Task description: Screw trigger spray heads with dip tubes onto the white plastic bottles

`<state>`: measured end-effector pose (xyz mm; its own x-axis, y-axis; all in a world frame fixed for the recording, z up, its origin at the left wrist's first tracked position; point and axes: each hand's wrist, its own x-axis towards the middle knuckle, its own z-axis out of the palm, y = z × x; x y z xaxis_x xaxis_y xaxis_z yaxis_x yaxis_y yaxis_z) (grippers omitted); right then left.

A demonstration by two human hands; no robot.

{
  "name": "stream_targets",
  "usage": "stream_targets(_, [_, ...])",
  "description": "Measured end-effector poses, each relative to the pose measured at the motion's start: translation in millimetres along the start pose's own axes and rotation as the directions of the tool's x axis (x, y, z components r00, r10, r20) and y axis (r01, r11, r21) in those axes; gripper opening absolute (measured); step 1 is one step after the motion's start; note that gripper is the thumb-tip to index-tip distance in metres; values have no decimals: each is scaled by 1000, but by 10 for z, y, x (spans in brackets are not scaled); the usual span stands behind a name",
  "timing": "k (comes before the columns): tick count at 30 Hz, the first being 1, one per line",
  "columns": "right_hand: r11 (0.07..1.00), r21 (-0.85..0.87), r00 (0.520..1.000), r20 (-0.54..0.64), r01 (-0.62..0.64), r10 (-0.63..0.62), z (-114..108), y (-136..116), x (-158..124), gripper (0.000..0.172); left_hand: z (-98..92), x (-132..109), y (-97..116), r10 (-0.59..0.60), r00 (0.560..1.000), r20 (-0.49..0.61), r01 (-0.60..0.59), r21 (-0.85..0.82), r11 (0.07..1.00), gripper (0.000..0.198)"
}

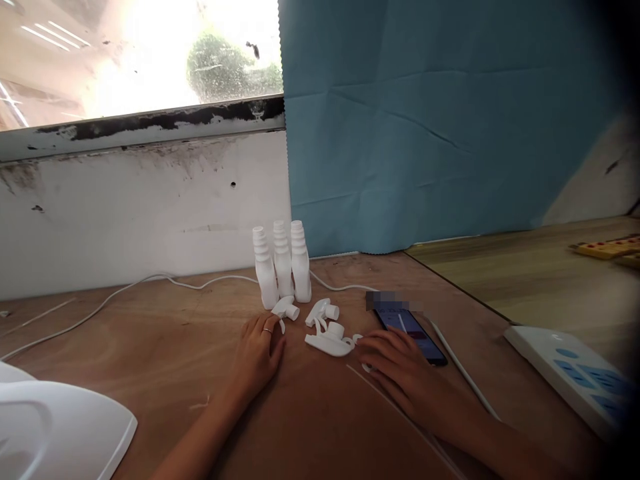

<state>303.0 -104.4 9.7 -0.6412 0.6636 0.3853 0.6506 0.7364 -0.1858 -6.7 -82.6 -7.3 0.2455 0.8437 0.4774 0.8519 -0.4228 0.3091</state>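
Three white bottles without tops stand upright together near the wall. In front of them lie several white spray heads, one at the fingertips of my left hand, which rests on the table with its fingers curled. Two more spray heads, one behind the other, lie between my hands. My right hand is over a white piece at the right end of the nearer spray head; its fingertips partly hide that piece.
A lit phone lies beyond my right hand. White cables cross the brown table. A white plastic object is at the left, a white and blue device at the right. A blue cloth hangs behind.
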Motion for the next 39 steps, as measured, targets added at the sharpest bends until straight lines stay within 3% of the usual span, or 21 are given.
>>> stream_targets(3, [999, 24, 999, 11, -41, 40, -18, -31, 7, 23, -26, -13, 11, -6, 1000, -25, 6, 19, 1000, 11])
stream_targets(6, [994, 41, 995, 33, -97, 96, -28, -55, 18, 19, -33, -8, 17, 5, 999, -52, -5, -3, 1000, 30])
stream_targets(9, [989, 55, 990, 59, -134, 131, -37, -71, 26, 18, -21, -6, 8, 78, 997, 16, -78, -1, 997, 45])
stream_targets(11, [988, 64, 989, 59, -140, 136, -48, -77, 26, 18, -13, -8, 2, 107, 993, 51, -107, 3, 994, 37])
stream_targets(15, [989, 72, 991, 34, -132, 130, -62, -74, 9, 20, -22, -7, 27, 54, 999, -5, -54, 12, 998, 14])
stream_targets(19, [991, 73, 993, -5, -116, 117, -40, -67, -23, 16, -77, -8, 79, 0, 1000, -23, 0, 21, 1000, 15])
stream_targets(24, [992, 67, 993, -33, -107, 110, -30, -101, -38, 24, -104, -114, 168, -41, 999, -13, 37, -201, 979, 13])
stream_targets(28, [994, 111, 984, -178, 0, 20, -81, -185, -10, 18, -36, -247, 320, -60, 997, 55, 76, -361, 929, 10])
stream_targets(31, [989, 105, 959, -277, 101, -68, -127, -273, 18, 17, -69, -304, 436, 46, 993, 112, -1, -371, 929, 11])
stream_targets(34, [988, 82, 948, -303, 131, -101, -149, -329, 30, 21, -234, -329, 482, 184, 968, 168, -91, -449, 889, 14])
stream_targets(37, [988, 81, 953, -285, 129, -101, -143, -320, 19, 22, -416, -355, 479, 322, 921, 219, -140, -586, 798, 29])
stream_targets(39, [988, 90, 957, -275, 125, -96, -132, -292, 8, 22, -484, -372, 492, 422, 867, 263, -183, -621, 762, 43])
